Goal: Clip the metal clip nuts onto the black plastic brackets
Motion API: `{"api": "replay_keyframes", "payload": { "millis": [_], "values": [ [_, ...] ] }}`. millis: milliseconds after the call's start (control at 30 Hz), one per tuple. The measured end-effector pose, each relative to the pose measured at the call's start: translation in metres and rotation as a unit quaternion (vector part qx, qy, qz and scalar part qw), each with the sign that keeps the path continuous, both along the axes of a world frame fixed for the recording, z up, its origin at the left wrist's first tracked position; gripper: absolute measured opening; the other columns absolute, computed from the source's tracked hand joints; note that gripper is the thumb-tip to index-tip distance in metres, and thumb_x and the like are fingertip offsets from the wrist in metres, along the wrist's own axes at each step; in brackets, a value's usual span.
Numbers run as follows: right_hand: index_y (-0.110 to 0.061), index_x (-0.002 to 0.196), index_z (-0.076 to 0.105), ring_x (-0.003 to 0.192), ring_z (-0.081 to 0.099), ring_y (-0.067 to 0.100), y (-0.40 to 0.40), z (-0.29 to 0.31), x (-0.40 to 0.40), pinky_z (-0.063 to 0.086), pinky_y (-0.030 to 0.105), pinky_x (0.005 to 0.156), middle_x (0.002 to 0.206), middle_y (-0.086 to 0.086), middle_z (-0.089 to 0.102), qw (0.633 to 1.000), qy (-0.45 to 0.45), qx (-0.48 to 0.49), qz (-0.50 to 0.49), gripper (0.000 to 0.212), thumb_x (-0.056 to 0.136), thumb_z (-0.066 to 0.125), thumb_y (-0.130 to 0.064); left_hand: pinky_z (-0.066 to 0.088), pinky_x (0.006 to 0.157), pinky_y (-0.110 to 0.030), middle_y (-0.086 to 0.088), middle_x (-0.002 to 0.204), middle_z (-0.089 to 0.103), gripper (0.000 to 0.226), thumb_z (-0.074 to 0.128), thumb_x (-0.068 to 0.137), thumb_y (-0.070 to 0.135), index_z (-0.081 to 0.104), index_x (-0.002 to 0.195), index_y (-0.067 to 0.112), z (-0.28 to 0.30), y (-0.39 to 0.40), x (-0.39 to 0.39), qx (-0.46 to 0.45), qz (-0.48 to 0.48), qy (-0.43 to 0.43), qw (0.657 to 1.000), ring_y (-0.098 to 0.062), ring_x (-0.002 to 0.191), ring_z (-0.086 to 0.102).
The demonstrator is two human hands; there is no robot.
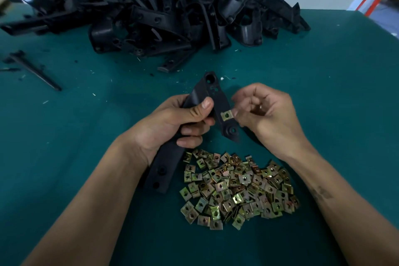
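My left hand [172, 123] grips a black plastic bracket [210, 87] around its middle, holding it above the green table. The bracket's long strap with two holes hangs down below my palm. A brass-coloured metal clip nut [226, 115] sits on the edge of the bracket's right arm, just above a hole. My right hand [265, 114] pinches that clip nut between thumb and fingertips. A heap of loose clip nuts [237, 188] lies on the table in front of me, under and between my wrists.
A big pile of black plastic brackets [172, 13] fills the back of the green table [334, 93]. A thin black strip [34, 70] lies at the far left with small plastic shavings scattered around. A white wall rises behind the pile.
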State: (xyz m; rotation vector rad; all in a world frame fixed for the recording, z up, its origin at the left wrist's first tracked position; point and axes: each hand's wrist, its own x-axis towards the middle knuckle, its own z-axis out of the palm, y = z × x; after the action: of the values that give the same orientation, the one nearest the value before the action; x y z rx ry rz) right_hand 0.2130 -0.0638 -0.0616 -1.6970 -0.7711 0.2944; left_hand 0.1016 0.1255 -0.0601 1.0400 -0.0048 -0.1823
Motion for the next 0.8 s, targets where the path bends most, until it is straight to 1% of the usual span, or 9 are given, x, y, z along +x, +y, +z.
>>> {"api": "replay_keyframes", "payload": {
  "millis": [100, 167, 233, 367, 433, 500, 567, 667, 800],
  "values": [
    [-0.012, 0.1, 0.074, 0.073, 0.057, 0.015, 0.001, -0.001, 0.001, 0.049, 0.029, 0.071, 0.086, 0.007, 0.064, 0.999, -0.037, -0.03, -0.012, 0.028, 0.084, 0.071, 0.011, 0.032, 0.038, -0.01, -0.002, 0.081, 0.052, 0.031, 0.08, 0.082, 0.031, 0.061, 0.091, 0.008, 0.001, 0.008, -0.002, -0.123, 0.013, -0.019, 0.992, -0.001, 0.049, 0.033],
    [-0.012, 0.11, 0.075, 0.08, 0.058, 0.012, 0.004, -0.002, 0.003, 0.049, 0.026, 0.073, 0.103, 0.002, 0.063, 0.996, -0.069, -0.061, -0.009, 0.032, 0.085, 0.072, 0.007, 0.03, 0.037, -0.012, -0.001, 0.084, 0.045, 0.032, 0.074, 0.086, 0.032, 0.057, 0.096, 0.007, 0.003, 0.015, -0.003, -0.257, 0.012, -0.045, 0.965, -0.001, 0.05, 0.028],
    [-0.015, 0.119, 0.074, 0.087, 0.055, 0.007, 0.009, -0.004, 0.004, 0.044, 0.019, 0.078, 0.113, -0.002, 0.059, 0.981, -0.133, -0.139, 0.009, 0.033, 0.088, 0.076, -0.005, 0.031, 0.037, -0.015, 0.001, 0.084, 0.039, 0.032, 0.064, 0.093, 0.037, 0.054, 0.097, 0.007, 0.006, 0.017, -0.003, -0.326, 0.014, -0.055, 0.944, -0.002, 0.051, 0.025],
    [-0.018, 0.096, 0.074, 0.08, 0.053, -0.001, 0.017, -0.005, 0.005, 0.037, 0.011, 0.071, 0.097, -0.009, 0.058, 0.96, -0.195, -0.2, 0.026, 0.009, 0.091, 0.074, -0.01, 0.031, 0.035, -0.011, 0.002, 0.079, 0.047, 0.032, 0.053, 0.095, 0.043, 0.06, 0.089, 0.013, 0.008, 0.012, -0.002, -0.204, 0.077, -0.021, 0.976, -0.002, 0.047, 0.028],
    [-0.022, 0.09, 0.064, 0.076, 0.054, 0.0, 0.017, -0.006, 0.006, 0.038, 0.013, 0.067, 0.087, -0.011, 0.059, 0.957, -0.204, -0.205, 0.009, 0.016, 0.094, 0.07, -0.007, 0.03, 0.036, -0.01, 0.0, 0.077, 0.052, 0.027, 0.06, 0.092, 0.039, 0.065, 0.085, 0.013, 0.008, 0.007, -0.002, -0.135, 0.07, -0.001, 0.988, -0.002, 0.047, 0.032],
    [-0.022, 0.093, 0.062, 0.069, 0.056, 0.002, 0.015, -0.007, 0.007, 0.042, 0.015, 0.064, 0.079, -0.011, 0.062, 0.98, -0.141, -0.137, -0.003, 0.022, 0.096, 0.064, -0.001, 0.032, 0.036, -0.012, -0.002, 0.077, 0.053, 0.026, 0.06, 0.094, 0.034, 0.063, 0.086, 0.01, 0.006, 0.002, -0.001, -0.06, 0.045, 0.016, 0.997, -0.002, 0.048, 0.032],
    [-0.014, 0.093, 0.064, 0.06, 0.055, 0.004, 0.013, -0.004, 0.005, 0.044, 0.019, 0.056, 0.071, -0.008, 0.064, 1.0, 0.001, 0.002, 0.011, 0.022, 0.095, 0.061, 0.007, 0.032, 0.037, -0.013, -0.003, 0.076, 0.054, 0.026, 0.058, 0.096, 0.032, 0.063, 0.087, 0.008, 0.003, -0.002, 0.0, -0.012, 0.013, 0.027, 0.999, -0.002, 0.047, 0.032],
    [-0.003, 0.095, 0.06, 0.056, 0.06, 0.008, 0.013, 0.003, 0.001, 0.045, 0.018, 0.051, 0.069, -0.001, 0.07, 0.963, 0.207, 0.158, 0.075, 0.005, 0.092, 0.059, 0.0, 0.032, 0.038, -0.013, -0.003, 0.075, 0.054, 0.024, 0.062, 0.094, 0.032, 0.069, 0.084, 0.012, 0.001, -0.003, 0.002, 0.018, -0.007, 0.029, 0.999, -0.002, 0.047, 0.033],
    [-0.003, 0.095, 0.063, 0.061, 0.065, 0.01, 0.015, 0.006, -0.006, 0.052, 0.018, 0.054, 0.073, 0.004, 0.071, 0.925, 0.296, 0.216, 0.106, 0.011, 0.085, 0.062, -0.001, 0.032, 0.039, -0.013, -0.003, 0.075, 0.056, 0.024, 0.068, 0.087, 0.035, 0.068, 0.084, 0.011, 0.0, -0.003, 0.001, 0.029, -0.011, 0.025, 0.999, -0.002, 0.046, 0.034]
  ]
}}
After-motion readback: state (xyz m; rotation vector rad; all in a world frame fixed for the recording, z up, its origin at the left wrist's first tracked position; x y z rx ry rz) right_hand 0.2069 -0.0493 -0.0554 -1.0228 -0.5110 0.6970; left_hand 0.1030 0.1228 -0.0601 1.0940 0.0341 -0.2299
